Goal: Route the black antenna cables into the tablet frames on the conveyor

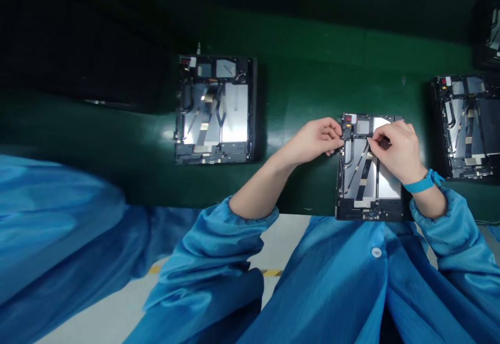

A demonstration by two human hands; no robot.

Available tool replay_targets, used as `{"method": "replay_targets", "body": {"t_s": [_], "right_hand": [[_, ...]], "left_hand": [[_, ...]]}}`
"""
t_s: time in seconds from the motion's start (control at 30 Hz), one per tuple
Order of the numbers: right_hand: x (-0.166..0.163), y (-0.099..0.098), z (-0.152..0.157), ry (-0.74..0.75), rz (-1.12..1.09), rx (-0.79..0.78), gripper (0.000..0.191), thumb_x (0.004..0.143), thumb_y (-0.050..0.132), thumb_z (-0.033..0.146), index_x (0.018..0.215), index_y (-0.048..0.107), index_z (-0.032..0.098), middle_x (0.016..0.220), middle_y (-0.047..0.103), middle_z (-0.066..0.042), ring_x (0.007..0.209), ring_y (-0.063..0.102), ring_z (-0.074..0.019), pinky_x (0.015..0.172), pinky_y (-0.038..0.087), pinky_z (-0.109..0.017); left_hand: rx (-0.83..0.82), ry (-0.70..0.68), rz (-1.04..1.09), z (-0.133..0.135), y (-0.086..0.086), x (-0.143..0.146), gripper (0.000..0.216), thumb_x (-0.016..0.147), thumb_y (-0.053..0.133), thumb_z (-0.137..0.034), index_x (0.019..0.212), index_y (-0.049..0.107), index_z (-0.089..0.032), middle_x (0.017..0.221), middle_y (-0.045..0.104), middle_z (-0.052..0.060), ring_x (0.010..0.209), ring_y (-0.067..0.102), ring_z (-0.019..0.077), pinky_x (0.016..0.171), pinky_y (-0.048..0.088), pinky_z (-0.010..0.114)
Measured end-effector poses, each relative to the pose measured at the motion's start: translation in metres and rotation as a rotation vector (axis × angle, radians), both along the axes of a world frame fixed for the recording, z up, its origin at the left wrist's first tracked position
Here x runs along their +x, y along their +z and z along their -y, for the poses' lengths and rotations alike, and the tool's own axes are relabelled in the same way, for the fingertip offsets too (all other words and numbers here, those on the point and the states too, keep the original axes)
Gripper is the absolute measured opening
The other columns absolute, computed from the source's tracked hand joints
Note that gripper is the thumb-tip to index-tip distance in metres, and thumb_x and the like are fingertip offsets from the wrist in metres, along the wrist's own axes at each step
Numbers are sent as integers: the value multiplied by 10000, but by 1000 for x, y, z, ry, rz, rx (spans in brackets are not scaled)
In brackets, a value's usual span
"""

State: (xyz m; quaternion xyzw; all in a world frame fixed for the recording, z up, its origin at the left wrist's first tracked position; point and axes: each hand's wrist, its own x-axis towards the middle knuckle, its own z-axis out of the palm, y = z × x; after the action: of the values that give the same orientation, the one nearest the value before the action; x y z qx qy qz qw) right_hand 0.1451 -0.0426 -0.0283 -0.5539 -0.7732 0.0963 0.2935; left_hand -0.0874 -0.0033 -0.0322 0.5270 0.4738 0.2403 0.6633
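Note:
An opened tablet (386, 182) lies on the green table before me, its ribbon cables and silver inner panel exposed. At its upper left edge, my left hand (318, 138) has curled fingers, with thumb and forefinger closed against the edge. My right hand (398, 146), with a blue wrist strap (424, 182), reaches over the upper part of the tablet. Its thumb and forefinger are pinched near the top of a thin dark cable (357, 167); whatever is between the fingertips is too small to make out. The right hand covers part of the tablet's upper right.
A second opened tablet (236, 115) sits to the left on the green table (300, 84). Another opened device (476, 130) is at the right, with one more partly visible at the far right edge. A person's blue sleeve (50, 219) is at the left.

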Motion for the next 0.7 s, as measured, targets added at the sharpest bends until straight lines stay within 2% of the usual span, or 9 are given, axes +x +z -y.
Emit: {"method": "replay_targets", "body": {"t_s": [0.1,0.4,0.6,0.7], "right_hand": [[0,-1,5,38,-30,36,156,872,667,136,762,630,241,712,708,9,789,635,-222,769,392,-361],[-5,-4,3,72,-104,89,175,886,667,116,768,637,242,696,700,23,745,628,-203,744,395,-346],[-7,-8,-3,-23,-68,86,178,894,632,115,773,631,246,739,720,1,780,625,-224,780,410,-366],[-6,-5,-1,12,-16,43,186,865,623,83,771,625,243,718,706,2,771,616,-221,753,389,-355]], "left_hand": [[-18,21,25,0,-1,0,228,747,775,-58,826,588,-163,625,618,-35,516,573,76,505,461,190],[-20,279,31,17,-5,13,218,743,731,-18,798,580,-165,601,592,-62,480,542,56,501,458,171],[-27,215,57,17,-6,8,217,754,783,-84,833,599,-166,608,597,-60,508,564,67,528,481,179],[-28,193,50,13,-7,4,231,747,794,-71,836,600,-160,610,605,-57,504,570,65,522,475,177]]}}
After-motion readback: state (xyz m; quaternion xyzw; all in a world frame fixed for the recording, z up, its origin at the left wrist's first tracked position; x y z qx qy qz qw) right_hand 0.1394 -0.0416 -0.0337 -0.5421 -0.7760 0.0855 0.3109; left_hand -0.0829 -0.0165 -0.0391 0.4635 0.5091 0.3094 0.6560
